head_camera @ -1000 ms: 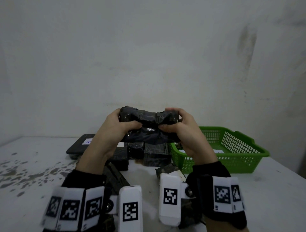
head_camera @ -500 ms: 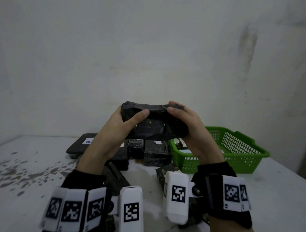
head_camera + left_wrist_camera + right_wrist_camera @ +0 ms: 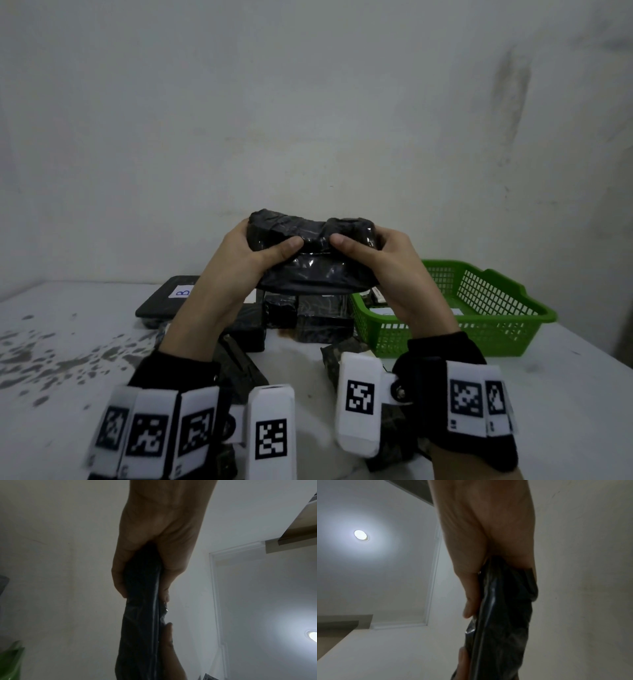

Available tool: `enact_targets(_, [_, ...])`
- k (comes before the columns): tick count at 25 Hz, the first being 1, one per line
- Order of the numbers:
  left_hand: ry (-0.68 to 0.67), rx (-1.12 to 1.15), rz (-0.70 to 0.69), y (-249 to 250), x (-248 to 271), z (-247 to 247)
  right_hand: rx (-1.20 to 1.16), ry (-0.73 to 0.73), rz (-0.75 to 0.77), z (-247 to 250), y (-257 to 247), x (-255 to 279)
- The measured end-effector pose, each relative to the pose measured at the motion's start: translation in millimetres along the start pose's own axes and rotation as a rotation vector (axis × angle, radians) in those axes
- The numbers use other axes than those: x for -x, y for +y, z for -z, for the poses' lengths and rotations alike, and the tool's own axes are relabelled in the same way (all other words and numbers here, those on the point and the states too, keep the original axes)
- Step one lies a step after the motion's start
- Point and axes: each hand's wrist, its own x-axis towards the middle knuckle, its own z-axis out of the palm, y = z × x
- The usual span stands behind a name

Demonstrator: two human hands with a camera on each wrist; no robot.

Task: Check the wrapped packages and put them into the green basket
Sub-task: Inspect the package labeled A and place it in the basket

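A black plastic-wrapped package [image 3: 313,260] is held up in the air above the table, gripped at both ends. My left hand [image 3: 260,253] grips its left end and my right hand [image 3: 359,253] its right end, both thumbs pressed into the near face so the wrap dents in the middle. In the left wrist view the package [image 3: 142,615] runs down from the hand [image 3: 144,582]; in the right wrist view the package [image 3: 503,615] does the same from the hand [image 3: 488,588]. The green basket [image 3: 479,308] stands on the table at the right, below and behind the right hand.
Several more black wrapped packages [image 3: 322,318] lie on the table under my hands, one flat with a white label [image 3: 180,293] at the left. White papers lie inside the basket. The white table [image 3: 68,342] has dark flecks at the left. A wall stands close behind.
The package has been turned and squeezed between both hands. Half a second ago the thumbs lay flatter along its top; now they press into its near face and it buckles in the middle.
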Motion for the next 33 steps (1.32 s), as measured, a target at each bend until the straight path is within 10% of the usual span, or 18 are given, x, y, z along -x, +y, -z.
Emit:
enact_targets(17, [-0.204,0.0,0.039,-3,0,8,-0.024,-0.159,-0.079,13,1,3])
enact_targets(33, [-0.107,0.028,-0.095,-2,1,2,0.025,-0.029,-0.028,4,2,-2])
